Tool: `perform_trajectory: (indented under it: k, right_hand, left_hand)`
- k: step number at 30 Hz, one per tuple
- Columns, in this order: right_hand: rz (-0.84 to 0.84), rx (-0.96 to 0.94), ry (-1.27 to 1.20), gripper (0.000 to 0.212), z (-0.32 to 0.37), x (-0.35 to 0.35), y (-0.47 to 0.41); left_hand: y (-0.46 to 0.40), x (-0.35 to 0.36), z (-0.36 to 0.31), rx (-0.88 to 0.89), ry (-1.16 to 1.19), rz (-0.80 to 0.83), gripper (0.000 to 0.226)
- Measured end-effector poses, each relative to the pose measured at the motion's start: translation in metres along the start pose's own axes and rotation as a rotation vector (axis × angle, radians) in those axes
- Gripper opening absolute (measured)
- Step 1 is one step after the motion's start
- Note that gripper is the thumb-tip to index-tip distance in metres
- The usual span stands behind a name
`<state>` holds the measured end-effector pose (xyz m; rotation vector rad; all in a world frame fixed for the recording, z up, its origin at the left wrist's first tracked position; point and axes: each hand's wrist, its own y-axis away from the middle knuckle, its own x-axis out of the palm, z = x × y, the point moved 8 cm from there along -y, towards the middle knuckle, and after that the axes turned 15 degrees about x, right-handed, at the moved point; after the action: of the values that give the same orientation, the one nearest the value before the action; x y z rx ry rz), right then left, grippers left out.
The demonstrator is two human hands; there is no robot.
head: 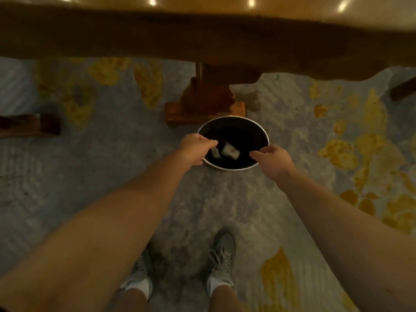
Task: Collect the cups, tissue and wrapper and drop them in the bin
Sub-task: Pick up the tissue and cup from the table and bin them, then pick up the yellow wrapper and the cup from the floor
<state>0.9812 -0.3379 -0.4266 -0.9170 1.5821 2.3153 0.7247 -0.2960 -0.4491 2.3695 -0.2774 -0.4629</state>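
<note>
With both hands over the bin [234, 119], we're at the drop: left hand [194, 148] pinches something pale, right hand [271, 159] loose, cup [230, 150] inside; next, let go

The bin [234, 167] has a shiny silver rim around a black inside, where a white cup [230, 150] and a blurred pale scrap [215, 152] stand out against the dark. The floor [112, 167] under it is grey-blue carpet with a faint ribbed weave and a scattered pattern of mustard-yellow leaves and blotches. The worktop [202, 5] above is glossy golden brown with bright light spots, its pedestal [204, 106] is orange-brown wood, and the shoes [221, 262] are grey with grey laces over white socks.
</note>
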Motion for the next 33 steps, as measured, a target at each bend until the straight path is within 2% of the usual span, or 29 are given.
perform_trajectory:
  k: [5, 9, 15, 23, 29, 33]
  right_hand:
    - [0.022, -0.166, 0.175, 0.025, 0.025, 0.001, 0.062]
    - [0.022, -0.409, 0.388, 0.021, 0.071, 0.008, 0.15]
    - [0.004, -0.775, 0.664, 0.021, 0.146, 0.029, 0.312]
    - [0.017, -1.191, 0.881, 0.019, 0.199, 0.095, 0.548]
    - [0.076, -1.375, 0.949, 0.019, 0.216, 0.154, 0.69]
    - [0.063, -1.471, 0.973, 0.019, 0.229, 0.21, 0.776]
  left_hand:
    - [0.05, -0.041, -0.016, 0.226, -0.283, -0.058, 0.017]
    - [0.12, -0.097, -0.037, 0.339, -0.502, -0.117, 0.016]
    - [0.259, -0.198, -0.08, 0.416, -0.548, -0.348, 0.023]
    - [0.463, -0.354, -0.06, 0.311, -0.497, -0.685, 0.02]
    - [0.6, -0.457, -0.001, 0.221, -0.412, -0.942, 0.019]
    - [0.673, -0.522, 0.047, 0.198, -0.38, -1.038, 0.017]
